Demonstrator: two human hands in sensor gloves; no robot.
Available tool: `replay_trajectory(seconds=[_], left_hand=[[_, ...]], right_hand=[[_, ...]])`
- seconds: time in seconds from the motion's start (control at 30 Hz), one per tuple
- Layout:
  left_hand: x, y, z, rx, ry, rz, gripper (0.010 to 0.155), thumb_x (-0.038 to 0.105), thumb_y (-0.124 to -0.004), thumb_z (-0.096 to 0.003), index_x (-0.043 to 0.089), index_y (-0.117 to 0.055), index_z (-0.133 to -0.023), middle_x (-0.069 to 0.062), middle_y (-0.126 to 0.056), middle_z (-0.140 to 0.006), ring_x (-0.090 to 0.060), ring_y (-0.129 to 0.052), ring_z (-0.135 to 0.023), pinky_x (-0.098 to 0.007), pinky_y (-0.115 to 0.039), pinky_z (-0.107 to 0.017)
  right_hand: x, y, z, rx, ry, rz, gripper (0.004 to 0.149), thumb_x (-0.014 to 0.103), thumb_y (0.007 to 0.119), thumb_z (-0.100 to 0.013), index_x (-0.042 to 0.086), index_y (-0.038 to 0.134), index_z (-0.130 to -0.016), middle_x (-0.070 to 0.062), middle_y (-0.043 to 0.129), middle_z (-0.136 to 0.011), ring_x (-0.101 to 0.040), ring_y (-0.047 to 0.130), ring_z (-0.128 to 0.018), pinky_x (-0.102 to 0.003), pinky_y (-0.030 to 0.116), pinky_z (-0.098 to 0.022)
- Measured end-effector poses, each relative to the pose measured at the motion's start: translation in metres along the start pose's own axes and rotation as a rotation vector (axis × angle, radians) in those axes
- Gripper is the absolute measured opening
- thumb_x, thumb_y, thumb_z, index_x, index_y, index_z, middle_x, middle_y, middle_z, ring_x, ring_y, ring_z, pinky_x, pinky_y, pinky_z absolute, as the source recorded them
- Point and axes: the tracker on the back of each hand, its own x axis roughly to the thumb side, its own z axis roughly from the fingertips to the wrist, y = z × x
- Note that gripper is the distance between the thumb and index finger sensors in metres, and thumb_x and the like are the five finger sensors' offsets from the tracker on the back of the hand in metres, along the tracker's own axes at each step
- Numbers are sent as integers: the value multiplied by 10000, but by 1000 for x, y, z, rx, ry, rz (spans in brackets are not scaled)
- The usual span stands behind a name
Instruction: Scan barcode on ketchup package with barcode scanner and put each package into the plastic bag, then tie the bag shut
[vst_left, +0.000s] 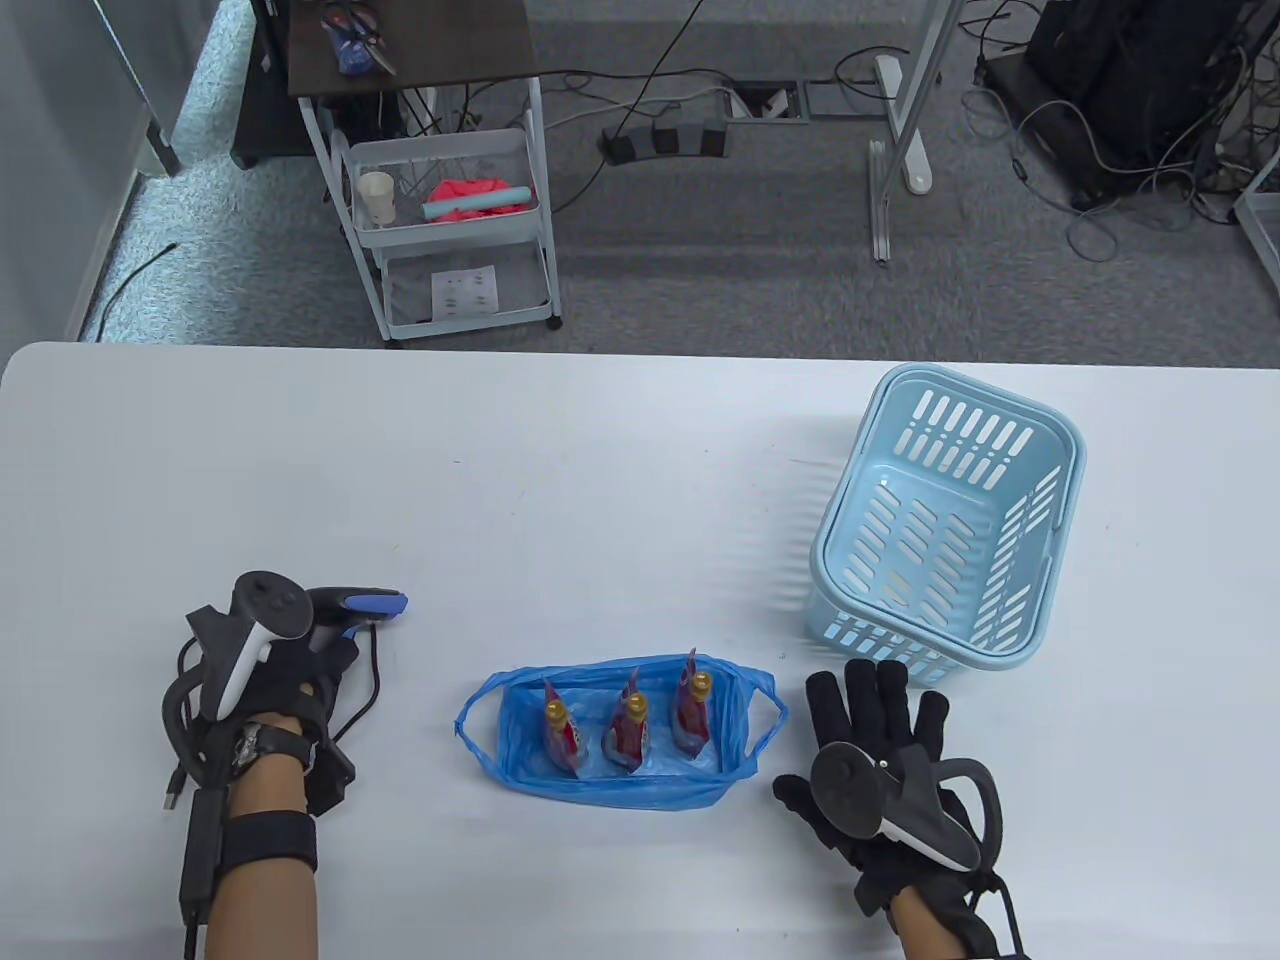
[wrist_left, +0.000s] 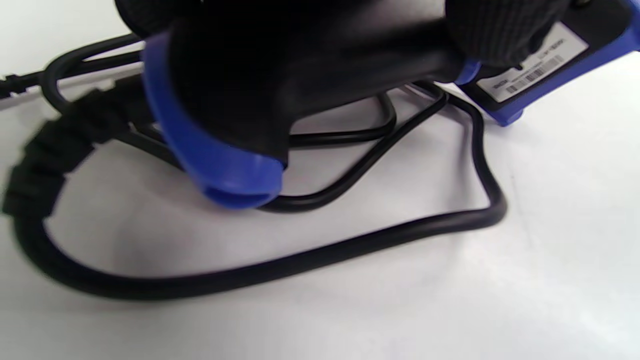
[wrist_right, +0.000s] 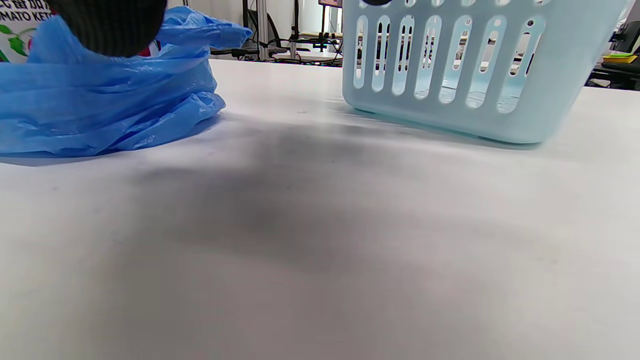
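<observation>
The left hand (vst_left: 290, 680) has its grip clenched round the handle of the barcode scanner (vst_left: 355, 610), at about 8 o'clock on the desk (vst_left: 600, 470). The scanner's long head runs toward 3 o'clock, its blue-edged nose pointing at the plastic bag. In the left wrist view the scanner's blue butt (wrist_left: 220, 165) hangs just over the desk, with its black cable (wrist_left: 350, 245) looped on the surface beneath.

The right hand (vst_left: 880, 760) is released, its fingers (vst_left: 890, 690) straight and spread toward 12 o'clock, grasping nothing, at about 5 o'clock on the desk.

Between the two hands, at 6 o'clock, sits the blue plastic bag (vst_left: 620, 790), mouth open upward, its long axis running 9 to 3 o'clock, a handle loop at either end. Three ketchup packages (vst_left: 630, 730) stand upright inside it in a row along that axis, yellow caps up.

Just beyond the right fingertips, toward 3 o'clock on the desk, stands a pale blue basket (vst_left: 950, 530), tilted.
</observation>
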Motion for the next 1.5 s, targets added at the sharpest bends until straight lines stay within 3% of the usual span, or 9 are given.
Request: replay_trajectory(seconds=[0.5, 0.7, 1.03, 1.23, 1.5], left_hand=[[-14, 5, 0, 3, 4, 32, 806, 625, -695, -456, 184, -523, -1109, -83, -688, -1041, -375, -828, -885, -555, -691, -678], [-18, 18, 10, 69, -17, 9, 809, 620, -696, -455, 189, -510, -1114, -93, -643, -1070, -395, -782, -930, -564, -678, -686], [19, 36, 57, 253, -307, -39, 753, 607, -707, -453, 207, -599, -1082, -77, -710, -1034, -379, -850, -865, -538, -727, -648], [44, 12, 77, 182, -484, 42, 687, 591, -723, -452, 215, -707, -1026, -57, -825, -944, -336, -950, -725, -496, -791, -574], [55, -33, 68, 16, -532, 29, 683, 602, -728, -447, 192, -744, -993, -50, -870, -882, -307, -981, -637, -474, -815, -532]], right_hand=[[-6, 1, 1, 7, 37, -20, 947, 639, 656, -509, 126, 181, -1148, -274, 151, -1179, -515, 108, -1073, -733, 120, -706], [-7, -1, 2, -4, 38, -32, 944, 637, 656, -509, 127, 184, -1148, -274, 149, -1179, -514, 107, -1073, -732, 120, -706], [-9, -1, 3, -6, 39, -46, 939, 631, 660, -511, 126, 190, -1148, -276, 154, -1178, -516, 116, -1073, -732, 129, -708], [-10, 0, 3, -2, 47, -58, 926, 622, 661, -514, 134, 196, -1148, -272, 159, -1178, -515, 121, -1074, -731, 136, -711], [-11, 0, 3, 4, 52, -66, 920, 614, 663, -516, 133, 199, -1148, -273, 166, -1178, -517, 128, -1074, -730, 143, -713]])
